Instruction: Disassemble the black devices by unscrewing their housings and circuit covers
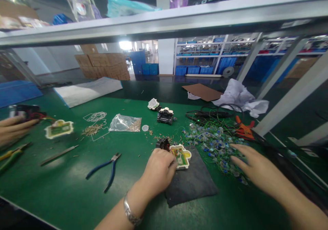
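My left hand [160, 168], a silver bracelet at its wrist, is closed on the left edge of an open white plastic housing [181, 156]. A yellow-green board and thin red wires show inside the housing. Behind my fingers lies a black part [163, 143], partly hidden. Under the housing is a dark cloth pad [194, 182]. My right hand [247, 160] is at the right side of a tangled pile of small blue and clear parts with green wires [216, 141]. Its thumb and fingers are apart, and nothing shows between them.
Blue-handled pliers [110, 168], a bag of screws [125, 123] and loose screws [164, 138] lie on the green table. Behind stands a black-and-white assembly [165, 116]. An orange clamp [244, 128] is at right. Another person's hand [15, 129] is at far left. A shelf [164, 22] crosses above.
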`<state>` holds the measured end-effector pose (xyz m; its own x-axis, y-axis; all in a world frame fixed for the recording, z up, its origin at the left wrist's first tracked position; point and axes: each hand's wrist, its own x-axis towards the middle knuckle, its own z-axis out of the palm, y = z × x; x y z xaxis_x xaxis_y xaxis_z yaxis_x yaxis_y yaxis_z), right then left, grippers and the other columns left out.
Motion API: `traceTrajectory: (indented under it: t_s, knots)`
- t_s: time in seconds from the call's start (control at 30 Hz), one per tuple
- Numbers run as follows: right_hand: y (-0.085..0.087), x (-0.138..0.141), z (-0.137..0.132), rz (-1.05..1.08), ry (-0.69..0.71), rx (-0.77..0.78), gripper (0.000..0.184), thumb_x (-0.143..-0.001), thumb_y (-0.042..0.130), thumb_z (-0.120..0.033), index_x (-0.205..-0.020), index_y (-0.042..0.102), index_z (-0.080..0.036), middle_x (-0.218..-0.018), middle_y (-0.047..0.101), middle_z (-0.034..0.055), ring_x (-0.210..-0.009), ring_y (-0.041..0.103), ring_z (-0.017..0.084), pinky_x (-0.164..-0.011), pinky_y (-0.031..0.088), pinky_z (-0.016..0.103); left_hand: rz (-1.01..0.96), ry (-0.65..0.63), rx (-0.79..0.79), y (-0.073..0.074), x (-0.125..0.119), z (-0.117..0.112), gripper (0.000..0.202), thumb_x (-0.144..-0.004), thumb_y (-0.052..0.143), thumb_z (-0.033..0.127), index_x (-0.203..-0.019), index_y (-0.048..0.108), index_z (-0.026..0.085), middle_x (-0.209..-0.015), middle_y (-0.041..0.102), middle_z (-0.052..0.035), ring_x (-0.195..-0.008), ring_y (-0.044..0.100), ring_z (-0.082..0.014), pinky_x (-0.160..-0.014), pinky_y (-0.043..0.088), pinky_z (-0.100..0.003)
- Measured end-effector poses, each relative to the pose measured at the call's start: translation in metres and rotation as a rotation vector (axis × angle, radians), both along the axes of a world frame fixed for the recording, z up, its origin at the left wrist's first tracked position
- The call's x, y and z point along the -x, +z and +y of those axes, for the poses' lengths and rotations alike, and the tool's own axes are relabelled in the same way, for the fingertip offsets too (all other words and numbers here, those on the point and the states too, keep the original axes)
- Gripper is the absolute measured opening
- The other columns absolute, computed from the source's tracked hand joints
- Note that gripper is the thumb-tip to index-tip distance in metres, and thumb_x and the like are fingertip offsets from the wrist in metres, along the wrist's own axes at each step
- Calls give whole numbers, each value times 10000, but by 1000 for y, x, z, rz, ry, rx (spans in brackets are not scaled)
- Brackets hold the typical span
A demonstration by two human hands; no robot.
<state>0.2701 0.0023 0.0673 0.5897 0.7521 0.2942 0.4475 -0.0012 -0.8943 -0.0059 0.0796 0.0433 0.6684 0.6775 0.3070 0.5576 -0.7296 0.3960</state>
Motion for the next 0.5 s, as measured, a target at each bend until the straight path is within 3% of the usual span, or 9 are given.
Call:
traceTrajectory:
  t_s: [0.03,0.07,0.1,0.2,0.27,0.37,0.5]
  knots:
    - [1,22,2,-46,137,77,298,-469,779,-200,-749,678,-213,-866,627,43,-855,562,266,-903,345,481,-14,-11,11,-3,2,-5,169,-813,466,213,-692,569,156,-720,601,-63,-706,512,-177,-676,330,-304]
    - [1,44,4,-187,365,183,256,-627,686,-252,-881,662,-239,-994,603,41,-981,523,262,-949,309,494,-29,-23,16,-6,4,-10,166,-812,472,220,-696,570,153,-718,602,-64,-702,511,-177,-668,333,-300]
    - [1,64,7,-299,539,218,291,-704,605,-220,-993,622,-242,-1093,563,42,-1047,490,239,-971,305,473,-45,-36,17,-9,5,-14,162,-813,475,222,-704,571,150,-717,604,-63,-697,510,-176,-665,335,-298]
    - [-4,111,17,-573,822,181,419,-716,506,-71,-1107,542,-219,-1189,500,39,-1130,419,184,-1005,295,374,-103,-83,17,-16,5,-22,170,-826,459,210,-720,576,148,-721,614,-57,-688,516,-164,-661,341,-287]
    - [-8,126,26,-722,849,220,324,-724,502,-52,-1010,573,-187,-1088,551,48,-1054,460,179,-953,332,344,-123,-81,18,-18,5,-24,186,-836,445,210,-726,583,152,-730,618,-54,-696,523,-161,-660,345,-282]
    - [-10,127,33,-844,836,344,62,-777,534,-125,-770,583,-161,-823,594,30,-822,519,164,-779,391,305,-109,-19,60,-18,8,-25,169,-834,453,228,-781,604,175,-758,624,-42,-733,539,-167,-677,354,-278]
    - [-4,113,29,-897,833,469,81,-774,590,-204,-707,572,-162,-757,584,17,-722,522,155,-669,385,268,84,194,227,-18,5,-25,253,-861,387,249,-731,595,185,-730,645,-39,-685,583,-163,-605,366,-247]
